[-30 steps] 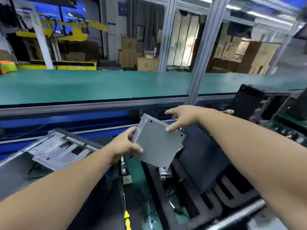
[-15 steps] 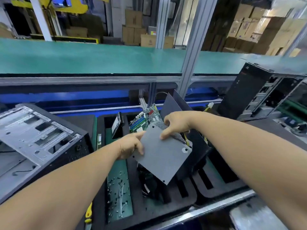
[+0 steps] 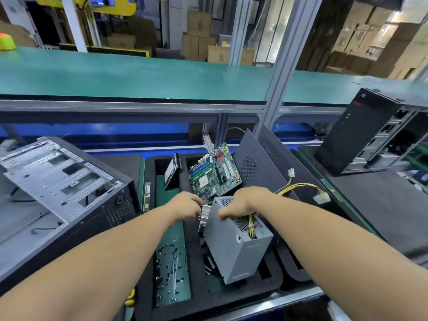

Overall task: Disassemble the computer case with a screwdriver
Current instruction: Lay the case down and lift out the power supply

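Over foam tray [image 3: 273,278]: right hand [image 3: 245,201] clamped on PSU [image 3: 234,246]; left hand [image 3: 185,206] curled at heatsink [image 3: 204,217], fingertips hidden.

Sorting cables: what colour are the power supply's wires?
Yellow and black wires, clearest in the head view.

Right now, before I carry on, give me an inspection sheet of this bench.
Surface: black foam tray on a steel-edged bench.
Job's things: grey metal power supply box over the tray; opened black computer case at left.
Clutter: green motherboard, loose dark screws, finned metal heatsink.
Grippers: right hand grips the box's top edge; left hand holds the heatsink.
Cables: yellow-and-black wire bundle from the box.
Surroundings: green conveyor, cardboard boxes.
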